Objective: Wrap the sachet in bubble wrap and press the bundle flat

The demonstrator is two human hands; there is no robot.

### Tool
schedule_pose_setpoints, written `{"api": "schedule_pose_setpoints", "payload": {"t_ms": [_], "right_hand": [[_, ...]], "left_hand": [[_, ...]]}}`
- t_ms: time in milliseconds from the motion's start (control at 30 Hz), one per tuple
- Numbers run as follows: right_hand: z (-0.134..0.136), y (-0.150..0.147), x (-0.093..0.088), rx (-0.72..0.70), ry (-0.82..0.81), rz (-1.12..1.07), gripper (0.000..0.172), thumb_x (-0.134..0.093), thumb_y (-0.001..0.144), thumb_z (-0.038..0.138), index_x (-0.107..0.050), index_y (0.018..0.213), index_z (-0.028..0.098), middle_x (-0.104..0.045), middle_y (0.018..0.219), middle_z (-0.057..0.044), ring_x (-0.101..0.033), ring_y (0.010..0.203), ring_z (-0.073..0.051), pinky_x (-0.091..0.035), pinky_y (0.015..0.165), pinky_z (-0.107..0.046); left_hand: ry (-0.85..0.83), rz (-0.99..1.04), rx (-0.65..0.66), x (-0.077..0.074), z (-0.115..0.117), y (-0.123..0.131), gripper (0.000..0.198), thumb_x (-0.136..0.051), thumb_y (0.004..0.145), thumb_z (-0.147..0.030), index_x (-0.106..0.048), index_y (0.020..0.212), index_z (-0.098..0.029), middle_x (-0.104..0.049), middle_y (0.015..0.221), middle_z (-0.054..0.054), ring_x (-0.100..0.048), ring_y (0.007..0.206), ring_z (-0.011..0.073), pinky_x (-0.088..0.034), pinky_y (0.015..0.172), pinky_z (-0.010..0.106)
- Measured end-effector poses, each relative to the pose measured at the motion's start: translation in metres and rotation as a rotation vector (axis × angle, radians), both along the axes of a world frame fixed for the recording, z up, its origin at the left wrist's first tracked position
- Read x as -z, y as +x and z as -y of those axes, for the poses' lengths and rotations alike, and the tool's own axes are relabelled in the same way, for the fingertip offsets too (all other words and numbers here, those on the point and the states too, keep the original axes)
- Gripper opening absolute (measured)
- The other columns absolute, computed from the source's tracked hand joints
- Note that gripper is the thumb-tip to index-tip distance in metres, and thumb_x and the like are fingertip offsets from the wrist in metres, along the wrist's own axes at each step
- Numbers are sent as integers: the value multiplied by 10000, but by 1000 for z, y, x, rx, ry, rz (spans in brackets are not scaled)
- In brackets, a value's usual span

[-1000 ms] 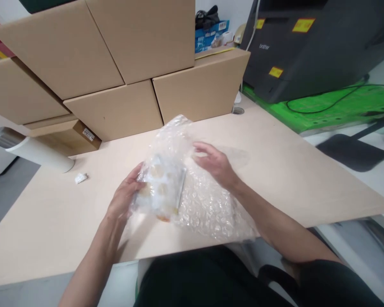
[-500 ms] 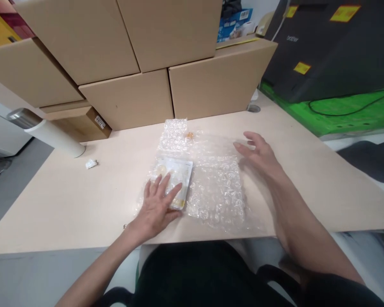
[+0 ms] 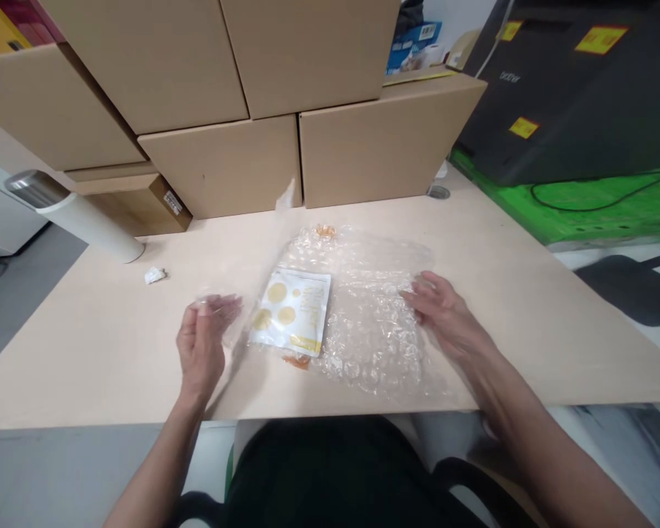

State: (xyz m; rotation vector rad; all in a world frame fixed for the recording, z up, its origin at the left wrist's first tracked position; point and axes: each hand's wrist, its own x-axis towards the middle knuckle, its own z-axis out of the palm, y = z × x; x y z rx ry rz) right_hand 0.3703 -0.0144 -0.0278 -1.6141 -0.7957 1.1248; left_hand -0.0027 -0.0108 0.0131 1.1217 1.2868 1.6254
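Observation:
A sheet of bubble wrap (image 3: pixel 371 330) lies across the table, its left flap lifted off the surface. On it rests a flat white pouch (image 3: pixel 297 308) with yellow circles and a yellow strip. My left hand (image 3: pixel 202 348) is closed on the clear edge of the raised flap, left of the pouch. At the wrap's right edge is my right hand (image 3: pixel 445 312), fingers loosely bent and apart, the tips at the plastic. Orange bits, perhaps tape, show at the wrap's far edge and below the pouch.
Cardboard boxes (image 3: pixel 220 172) are stacked along the back. A white bottle with a metal cap (image 3: pixel 96 227) stands at the left, near a small crumpled scrap (image 3: pixel 155 276). A dark Brother machine (image 3: pixel 566 103) sits on a green base (image 3: pixel 599 209) at the right.
My left hand has left the pouch, moved left and lifted the bubble wrap's flap, uncovering the pouch. My right hand has come down to the wrap's right edge.

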Motion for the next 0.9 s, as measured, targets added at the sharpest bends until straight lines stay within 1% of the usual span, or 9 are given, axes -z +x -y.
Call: {"api": "schedule_pose_setpoints", "payload": {"t_ms": [100, 267, 400, 533, 600, 667, 767, 833, 900], "right_hand": [[-14, -16, -7, -72, -38, 17, 762, -851, 605, 467, -542, 1282, 302, -616, 1263, -159, -600, 1186, -357, -580, 791, -436], [-45, -26, -24, -204, 0, -110, 404, -839, 569, 374, -609, 874, 240, -672, 817, -61, -659, 754, -270, -548, 643, -395], [-71, -16, -33, -229, 113, 179, 367, -779, 590, 392, -617, 873, 224, -643, 793, -41, -629, 777, -263, -527, 702, -414], [-73, -23, -42, -105, 355, 727, 479, -690, 707, 385, -626, 1157, 236, -637, 1116, -124, -551, 1132, -348, -465, 938, -530], [-65, -37, -45, -185, 391, 739, 492, -635, 776, 405, -600, 1239, 242, -637, 1159, -132, -574, 1105, -334, -479, 920, -526], [-56, -54, -45, -369, 299, 597, 459, -620, 793, 434, -617, 1209, 239, -684, 1040, -111, -640, 921, -295, -521, 809, -482], [-48, -78, -39, -578, 149, 394, 424, -677, 731, 435, -643, 1103, 233, -712, 874, -65, -656, 752, -249, -520, 712, -415], [-47, -89, -35, -615, 119, 339, 412, -696, 699, 420, -635, 1063, 236, -715, 831, -43, -650, 714, -230, -512, 700, -395], [-47, -94, -31, -617, 109, 290, 416, -698, 694, 421, -619, 1059, 239, -713, 809, -29, -636, 672, -212, -510, 685, -388]], "left_hand": [[-83, 242, -106, 1, -1, -20, 240, -688, 868, -392, -626, 926, -168, -727, 922, 53, -723, 976, 264, -576, 909, 477], [-202, 345, -292, 17, 18, -45, 136, -713, 804, -256, -614, 798, -163, -715, 872, 23, -710, 911, 186, -597, 808, 308], [-269, 277, -320, 26, 39, -50, 251, -809, 697, -258, -580, 745, -168, -687, 785, -5, -648, 689, 95, -524, 602, 163], [-332, -13, -194, 31, 57, -51, 405, -774, 761, -358, -611, 1101, -209, -697, 991, 50, -669, 834, 162, -552, 699, 266], [-290, -284, -222, 31, 63, -49, 567, -721, 812, -363, -516, 1324, -233, -638, 1188, 103, -641, 1017, 225, -547, 827, 369], [-163, -599, -337, 27, 65, -44, 641, -681, 839, -342, -444, 1423, -228, -508, 1356, 147, -544, 1192, 283, -492, 949, 458], [15, -927, -368, 18, 62, -26, 444, -614, 891, -313, -574, 1320, -207, -509, 1278, 140, -487, 1204, 305, -456, 964, 485], [25, -1033, -206, 12, 56, -11, 290, -558, 936, -328, -673, 1172, -206, -577, 1081, 114, -524, 1061, 289, -468, 894, 475], [-13, -1110, -48, 9, 48, 5, 292, -526, 958, -376, -712, 1086, -190, -594, 983, 112, -525, 967, 283, -455, 864, 482]]}}
